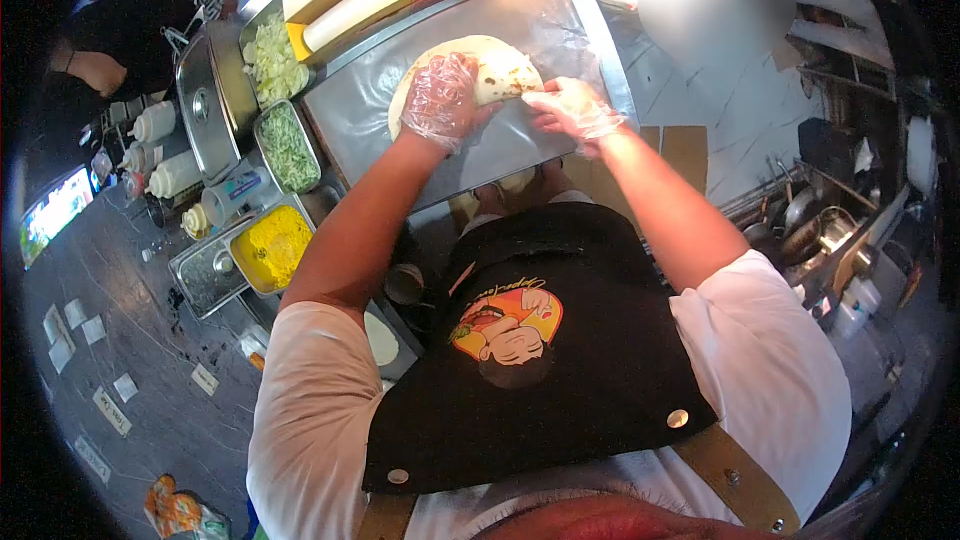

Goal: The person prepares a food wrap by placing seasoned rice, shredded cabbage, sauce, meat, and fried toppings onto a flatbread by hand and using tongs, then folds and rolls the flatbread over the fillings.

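Note:
A round flatbread (507, 74) with browned spots lies on a metal-edged work surface (350, 120), part of it folded over. My left hand (440, 100), in a clear plastic glove, rests on the bread's left part with its fingers spread and lying flat. At the bread's right edge, my right hand (575, 110), gloved the same way, pinches the rim between thumb and fingers. Any filling under the fold is hidden.
Left of the surface stand trays of chopped lettuce (275, 62), shredded greens (288, 148) and yellow food (275, 248). Squeeze bottles (175, 175) stand farther left. A wrap roll box (390, 0) lies behind. Another person's hand (98, 72) shows at upper left.

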`<state>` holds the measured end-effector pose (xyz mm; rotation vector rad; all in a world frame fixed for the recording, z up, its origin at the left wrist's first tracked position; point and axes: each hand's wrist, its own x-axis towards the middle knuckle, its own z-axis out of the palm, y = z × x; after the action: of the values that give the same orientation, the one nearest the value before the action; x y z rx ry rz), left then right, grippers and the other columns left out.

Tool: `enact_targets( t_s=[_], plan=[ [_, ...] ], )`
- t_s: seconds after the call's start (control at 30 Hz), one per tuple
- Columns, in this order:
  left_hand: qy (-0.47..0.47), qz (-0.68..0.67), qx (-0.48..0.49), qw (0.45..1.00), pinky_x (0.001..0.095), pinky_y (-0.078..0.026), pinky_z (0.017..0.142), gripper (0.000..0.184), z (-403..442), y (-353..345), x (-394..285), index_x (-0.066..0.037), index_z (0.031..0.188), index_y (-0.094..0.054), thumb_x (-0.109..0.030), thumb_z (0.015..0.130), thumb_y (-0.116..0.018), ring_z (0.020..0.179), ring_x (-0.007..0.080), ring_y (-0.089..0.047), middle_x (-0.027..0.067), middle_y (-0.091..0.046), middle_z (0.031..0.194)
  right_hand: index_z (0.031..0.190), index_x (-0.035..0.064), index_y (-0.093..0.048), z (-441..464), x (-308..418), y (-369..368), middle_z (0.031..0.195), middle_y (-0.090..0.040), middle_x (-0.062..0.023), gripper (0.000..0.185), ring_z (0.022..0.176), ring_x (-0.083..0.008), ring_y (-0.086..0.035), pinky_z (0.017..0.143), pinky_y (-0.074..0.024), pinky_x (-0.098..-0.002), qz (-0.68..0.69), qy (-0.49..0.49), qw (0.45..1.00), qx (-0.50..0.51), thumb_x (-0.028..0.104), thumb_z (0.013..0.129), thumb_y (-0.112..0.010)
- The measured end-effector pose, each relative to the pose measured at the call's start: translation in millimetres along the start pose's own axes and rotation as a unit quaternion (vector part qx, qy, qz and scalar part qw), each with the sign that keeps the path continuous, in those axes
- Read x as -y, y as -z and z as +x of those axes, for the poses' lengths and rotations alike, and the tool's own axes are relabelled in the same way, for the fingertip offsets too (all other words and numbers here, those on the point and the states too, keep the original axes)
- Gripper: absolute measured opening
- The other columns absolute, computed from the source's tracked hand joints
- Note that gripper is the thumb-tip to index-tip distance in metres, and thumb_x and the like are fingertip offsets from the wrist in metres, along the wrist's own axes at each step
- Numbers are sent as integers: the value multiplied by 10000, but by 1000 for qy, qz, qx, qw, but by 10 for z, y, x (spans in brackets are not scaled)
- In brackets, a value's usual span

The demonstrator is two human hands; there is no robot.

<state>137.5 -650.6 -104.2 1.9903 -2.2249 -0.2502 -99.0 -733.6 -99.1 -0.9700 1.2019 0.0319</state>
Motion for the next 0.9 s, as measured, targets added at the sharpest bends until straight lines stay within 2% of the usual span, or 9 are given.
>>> enact_targets(
  t_s=[0.07, 0.17, 0.27, 0.37, 0.47, 0.57, 0.6, 0.83, 0.9],
  plan=[
    [-5, -20, -2, 1000, 514, -521, 1040, 689, 67, 39, -44, -8, 1254, -712, -552, 854, -850, 1156, 396, -672, 229, -707, 1203, 1313, -30, -634, 88, -143, -121, 1194, -755, -167, 417, 1044, -268, -761, 974, -621, -414, 159, 23, 987, 2, 234, 1030, -788],
    [2, -40, 4, 999, 517, -533, 1012, 686, 112, 82, -100, -13, 1268, -709, -516, 834, -876, 1120, 393, -681, 213, -721, 1175, 1324, -21, -632, 90, -154, -245, 1203, -757, -160, 423, 1101, -258, -757, 997, -613, -407, 238, 60, 970, 4, 247, 1034, -785],
    [0, -44, -11, 999, 522, -540, 999, 696, 99, 70, -104, -10, 1281, -704, -497, 821, -890, 1097, 396, -689, 207, -734, 1163, 1370, -26, -624, 210, -160, -131, 1239, -762, -176, 483, 1146, -284, -755, 1040, -596, -418, -85, 161, 979, -97, 246, 1006, -788],
    [2, -62, -19, 998, 531, -541, 1003, 702, 85, 83, -106, -8, 1285, -700, -488, 812, -899, 1108, 402, -691, 214, -733, 1185, 1448, -37, -597, -31, 40, -52, 1275, -762, -188, 581, 1164, -314, -754, 1072, -574, -416, -317, 344, 853, -232, 214, 958, -784],
    [11, -59, -26, 998, 543, -539, 1014, 724, 77, 58, -130, -8, 1304, -690, -483, 803, -908, 1134, 415, -687, 224, -724, 1212, 1263, -10, -739, 101, 231, 86, 1198, -774, -273, 470, 1150, -446, -729, 1045, -565, -475, -236, 265, 927, -119, 269, 885, -758],
    [26, -63, -17, 998, 555, -534, 1025, 761, 76, 76, -142, -10, 1341, -675, -495, 802, -905, 1163, 430, -677, 232, -711, 1238, 1389, 14, -702, 195, 417, 113, 1234, -791, -164, 492, 1147, -290, -756, 1076, -556, -395, -245, 237, 939, -41, 259, 964, -742],
    [34, -69, -10, 997, 559, -532, 1029, 774, 59, 78, -146, -11, 1355, -669, -502, 804, -902, 1173, 434, -673, 234, -706, 1248, 1316, 31, -749, 191, 454, 28, 1215, -799, -156, 442, 1119, -261, -753, 1047, -558, -375, -204, 206, 956, -33, 349, 1012, -708],
    [47, -59, 16, 997, 563, -521, 1058, 770, 93, 33, -193, -41, 1392, -676, -528, 829, -875, 1210, 439, -657, 233, -693, 1287, 1321, 32, -748, 412, 398, -69, 1206, -791, -160, 459, 1082, -241, -728, 995, -565, -386, -264, 199, 943, -33, 397, 1053, -674],
    [37, -53, 19, 998, 559, -515, 1076, 736, 94, -15, -182, -55, 1371, -704, -534, 837, -869, 1221, 440, -655, 230, -694, 1306, 1261, 38, -751, 282, 420, 21, 1215, -772, -204, 445, 1116, -336, -726, 1004, -564, -430, -251, 211, 944, -44, 415, 1065, -619]
  ],
)
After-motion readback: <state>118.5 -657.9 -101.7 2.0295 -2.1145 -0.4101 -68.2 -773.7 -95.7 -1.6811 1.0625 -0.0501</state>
